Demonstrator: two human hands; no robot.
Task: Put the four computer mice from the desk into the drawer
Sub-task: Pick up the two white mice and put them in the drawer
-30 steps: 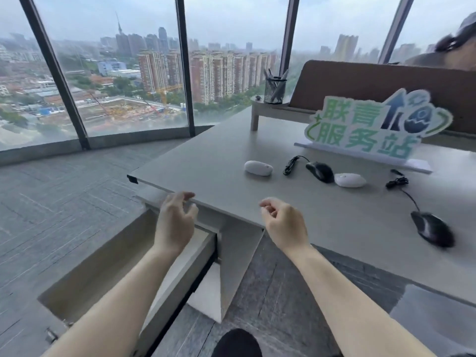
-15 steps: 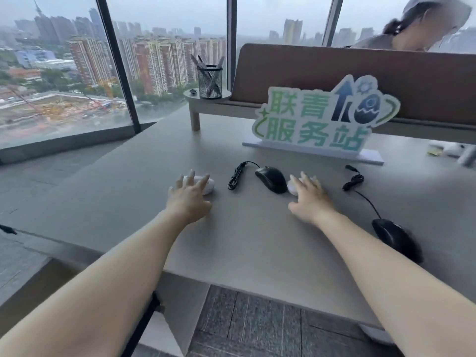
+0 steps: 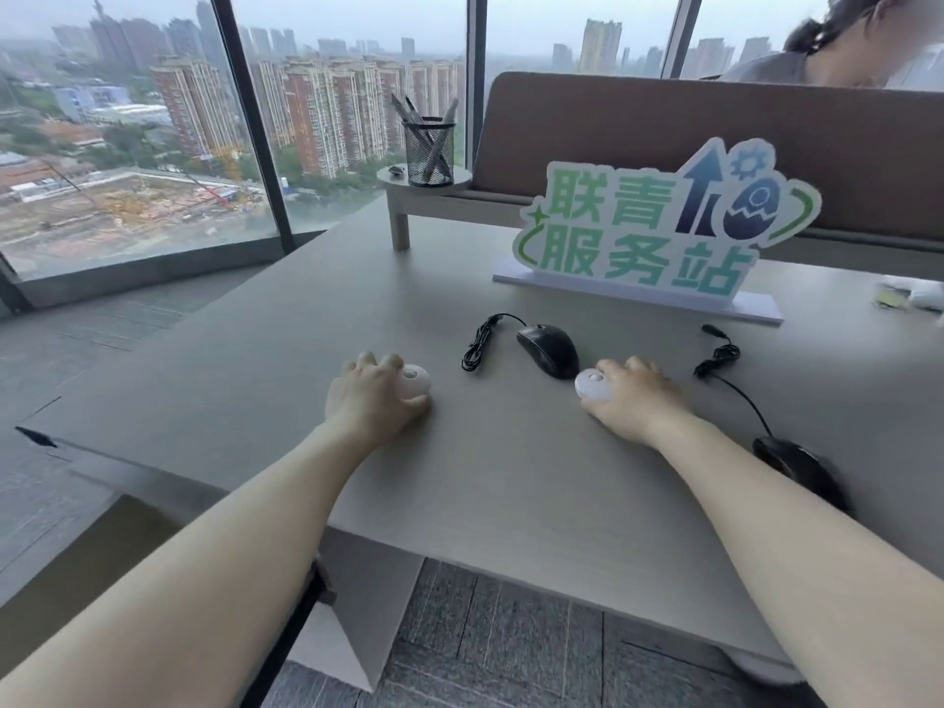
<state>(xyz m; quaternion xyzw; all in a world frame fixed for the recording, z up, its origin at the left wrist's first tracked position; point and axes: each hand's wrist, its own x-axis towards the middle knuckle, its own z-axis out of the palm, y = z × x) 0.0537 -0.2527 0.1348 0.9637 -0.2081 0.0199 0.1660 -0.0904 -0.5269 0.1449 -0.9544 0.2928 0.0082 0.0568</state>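
My left hand [image 3: 375, 401] is closed over a white mouse [image 3: 415, 381] on the grey desk [image 3: 511, 493]; only its right end shows. My right hand [image 3: 636, 398] grips a second white mouse [image 3: 592, 385], whose left end sticks out. Between them lies a black wired mouse [image 3: 549, 350] with its coiled cable [image 3: 477, 344]. Another black wired mouse [image 3: 797, 467] sits at the right, partly behind my right forearm. The open drawer [image 3: 102, 569] is at the lower left below the desk, mostly hidden by my left arm.
A green and white standing sign [image 3: 659, 232] is behind the mice. A mesh pen holder [image 3: 429, 151] sits on a small raised shelf. A brown divider [image 3: 715, 130] runs along the back, with a person behind it. Glass windows are at the left.
Both hands went from the desk's front edge by the drawer up to the two white mice and closed on them. The view turned from the drawer toward the desk top.
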